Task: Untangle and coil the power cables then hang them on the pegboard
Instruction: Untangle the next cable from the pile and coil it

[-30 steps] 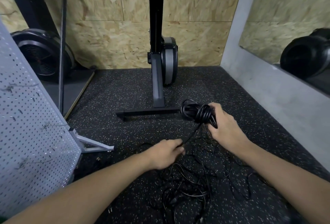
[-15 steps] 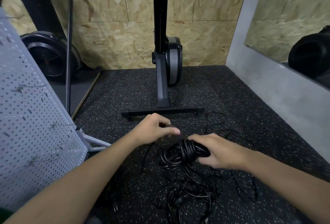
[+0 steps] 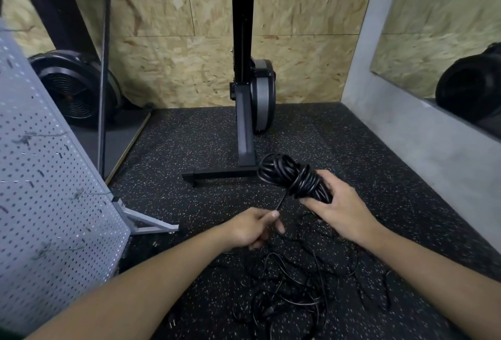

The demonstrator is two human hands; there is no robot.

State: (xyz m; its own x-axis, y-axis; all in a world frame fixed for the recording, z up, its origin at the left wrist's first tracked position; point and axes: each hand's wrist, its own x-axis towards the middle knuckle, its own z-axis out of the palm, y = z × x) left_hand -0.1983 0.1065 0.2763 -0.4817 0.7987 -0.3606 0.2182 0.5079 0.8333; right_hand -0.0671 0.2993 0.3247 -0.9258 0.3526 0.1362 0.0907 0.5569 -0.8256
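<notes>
My right hand (image 3: pixel 342 209) grips a thick coil of black power cable (image 3: pixel 291 177), held up above the floor. One strand runs taut from the coil down to my left hand (image 3: pixel 252 228), which pinches it between thumb and fingers. A loose tangle of black cables (image 3: pixel 292 293) lies on the speckled black floor below both hands. The grey pegboard (image 3: pixel 46 204) leans at the left on a metal foot, with a few wire hooks on it.
A black exercise machine (image 3: pixel 244 95) stands straight ahead, its base bar (image 3: pixel 217 175) just beyond the coil. A black fan wheel (image 3: pixel 73 87) and a metal frame sit at the back left. A grey concrete wall (image 3: pixel 423 150) with a mirror runs along the right.
My right hand lifted the coil up and away from me, to the right. My left hand dropped back toward me along the strand, which is now pulled taut.
</notes>
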